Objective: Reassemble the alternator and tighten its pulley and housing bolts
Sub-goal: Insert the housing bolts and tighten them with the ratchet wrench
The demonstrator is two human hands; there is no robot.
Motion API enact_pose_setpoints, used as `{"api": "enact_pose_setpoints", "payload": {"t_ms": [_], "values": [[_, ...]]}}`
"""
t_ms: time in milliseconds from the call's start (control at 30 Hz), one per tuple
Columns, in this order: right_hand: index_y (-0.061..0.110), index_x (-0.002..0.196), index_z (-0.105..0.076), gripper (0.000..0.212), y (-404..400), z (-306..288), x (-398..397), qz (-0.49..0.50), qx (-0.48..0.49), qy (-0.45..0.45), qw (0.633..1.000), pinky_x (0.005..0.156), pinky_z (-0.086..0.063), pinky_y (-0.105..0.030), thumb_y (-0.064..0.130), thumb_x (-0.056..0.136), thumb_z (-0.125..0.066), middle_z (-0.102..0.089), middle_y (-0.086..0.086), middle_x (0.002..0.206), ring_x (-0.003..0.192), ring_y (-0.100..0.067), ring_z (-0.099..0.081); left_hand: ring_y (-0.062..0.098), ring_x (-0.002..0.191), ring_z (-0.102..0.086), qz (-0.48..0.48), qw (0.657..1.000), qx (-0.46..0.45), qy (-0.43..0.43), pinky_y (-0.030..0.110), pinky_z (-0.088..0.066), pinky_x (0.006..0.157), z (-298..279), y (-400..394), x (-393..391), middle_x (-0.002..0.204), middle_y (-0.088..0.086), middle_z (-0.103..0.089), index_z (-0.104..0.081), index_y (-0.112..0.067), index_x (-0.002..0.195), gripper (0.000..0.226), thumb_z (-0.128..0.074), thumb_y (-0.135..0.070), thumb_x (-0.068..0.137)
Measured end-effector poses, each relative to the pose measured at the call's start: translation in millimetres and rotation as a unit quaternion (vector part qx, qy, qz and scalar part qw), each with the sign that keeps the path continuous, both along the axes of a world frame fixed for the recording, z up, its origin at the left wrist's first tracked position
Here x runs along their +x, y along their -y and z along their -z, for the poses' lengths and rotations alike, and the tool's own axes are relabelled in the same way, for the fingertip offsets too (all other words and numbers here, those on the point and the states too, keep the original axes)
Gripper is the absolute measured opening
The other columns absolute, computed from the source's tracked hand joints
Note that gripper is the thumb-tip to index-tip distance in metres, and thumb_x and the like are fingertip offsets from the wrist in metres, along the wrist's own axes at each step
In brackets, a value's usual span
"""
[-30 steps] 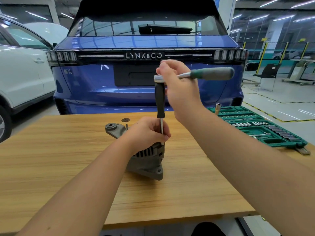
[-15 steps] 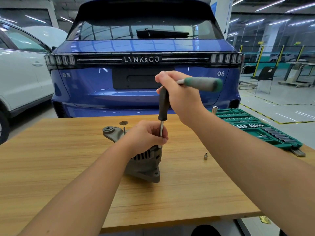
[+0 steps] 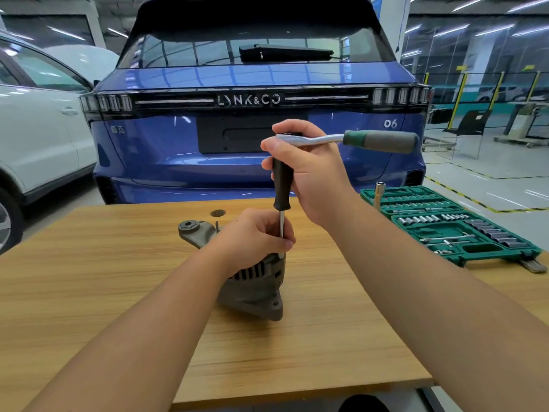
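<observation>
A grey alternator [image 3: 252, 295] stands on the wooden table [image 3: 89, 292], with a mounting ear [image 3: 191, 228] sticking out to the back left. My left hand [image 3: 252, 236] sits on top of it, fingers curled round the thin metal shaft of a driver. That driver's black handle [image 3: 282, 185] rises upright from the shaft. My right hand [image 3: 306, 168] grips the handle's top together with the head of a ratchet [image 3: 309, 139], whose green and grey grip [image 3: 383, 141] points right. The alternator's top and the driver's tip are hidden under my left hand.
An open green socket case [image 3: 457, 227] with several sockets lies at the table's right, a socket extension [image 3: 378, 193] upright at its left end. A small dark disc [image 3: 217, 213] lies behind the alternator. A blue car [image 3: 252, 99] stands behind the table, a white car [image 3: 35, 129] at left.
The ratchet's grip has swung a little between the frames, with my right hand still on top of the driver. My left hand has stayed on the shaft and alternator.
</observation>
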State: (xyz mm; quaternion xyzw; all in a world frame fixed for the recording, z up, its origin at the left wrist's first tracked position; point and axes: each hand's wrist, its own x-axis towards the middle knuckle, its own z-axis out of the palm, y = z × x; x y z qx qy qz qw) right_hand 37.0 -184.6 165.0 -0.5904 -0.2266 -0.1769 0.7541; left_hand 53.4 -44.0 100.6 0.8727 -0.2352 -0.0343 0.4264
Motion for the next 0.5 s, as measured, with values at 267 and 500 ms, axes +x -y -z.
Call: {"api": "enact_pose_setpoints", "payload": {"t_ms": [267,500], "values": [[0.022,0.101,-0.062,0.015,-21,12,0,0.223,-0.009,0.09,0.971,0.075,-0.06,-0.039,0.01,0.095,-0.067,-0.065,0.005,0.084,0.082,-0.03,-0.067,-0.011,0.078,-0.063,-0.032,0.999,0.004,0.033,0.006,-0.045,0.052,5,15,1,0.082,-0.022,-0.07,-0.069,-0.035,0.091,0.017,-0.073,-0.019,0.095],[0.017,0.113,-0.064,0.041,-7,8,11,-0.009,0.028,0.003,1.0,0.057,-0.048,-0.029,0.048,0.105,-0.039,-0.073,-0.008,0.088,0.059,-0.019,-0.057,0.001,0.08,-0.067,-0.054,0.998,0.023,0.02,0.012,-0.043,0.063,3,19,6,0.086,-0.013,-0.072,-0.068,-0.037,0.087,0.017,-0.073,-0.022,0.094]]}}
